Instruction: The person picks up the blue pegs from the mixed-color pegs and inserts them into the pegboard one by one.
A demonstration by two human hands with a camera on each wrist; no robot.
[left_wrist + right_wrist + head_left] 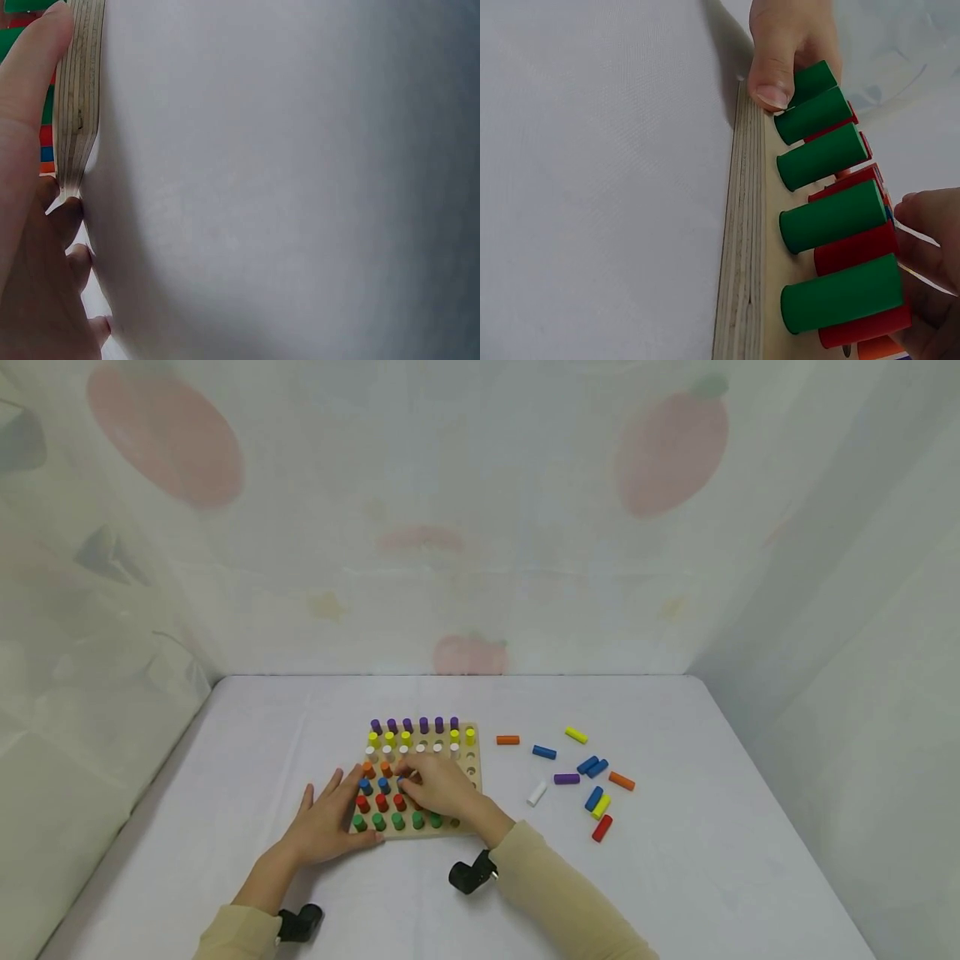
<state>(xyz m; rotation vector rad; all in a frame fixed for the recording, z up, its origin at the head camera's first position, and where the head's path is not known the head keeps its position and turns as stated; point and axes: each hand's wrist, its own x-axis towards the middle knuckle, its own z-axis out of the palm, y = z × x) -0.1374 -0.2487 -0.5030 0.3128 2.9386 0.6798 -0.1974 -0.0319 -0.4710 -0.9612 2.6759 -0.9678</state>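
A wooden pegboard (442, 832) lies on the table, with rows of coloured pegs standing in its holes. My left hand (322, 827) rests at its near left corner, fingers spread along the left side. The left thumb (45, 45) touches the front edge in the left wrist view. Over the middle of the board, my right hand (441, 783) pinches a blue peg (401, 783) in the blue row. Its lower end is hidden. Green pegs (840, 292) line the front, with red pegs (859, 251) behind them in the right wrist view.
Loose pegs lie right of the board: an orange peg (507, 740), a white peg (537, 793), a purple peg (567, 779), a red peg (602, 828) and several blue and yellow ones. Purple pegs (423, 725) stand in the back row. A pale curtain (570, 610) hangs behind the table.
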